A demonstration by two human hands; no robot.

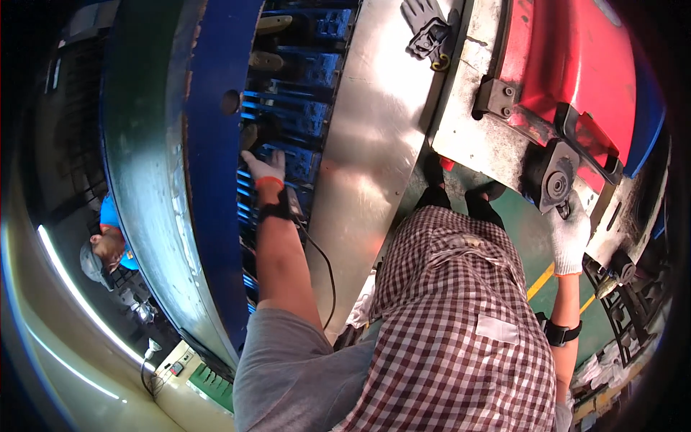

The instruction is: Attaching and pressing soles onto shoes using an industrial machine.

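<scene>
My left hand [266, 165], in a white glove with an orange cuff, reaches into a blue-lit row of slots [288, 108] inside a machine. Its fingers are spread, close to a dull brownish rounded form [249, 135]; whether they touch it I cannot tell. On the right, my right hand [570, 241], also white-gloved, is closed at the lower end of a dark rounded block [554, 176] with a ringed round centre. The fingertips are partly hidden behind that block, which stands beside a red machine housing [576, 57].
A bare metal ledge [371, 144] runs between the slots and the red machine. Grey-black gloves [428, 29] lie at its far end. A thin black cable [331, 270] hangs by my left arm. Another person [104, 248] is beyond the blue beam [216, 173].
</scene>
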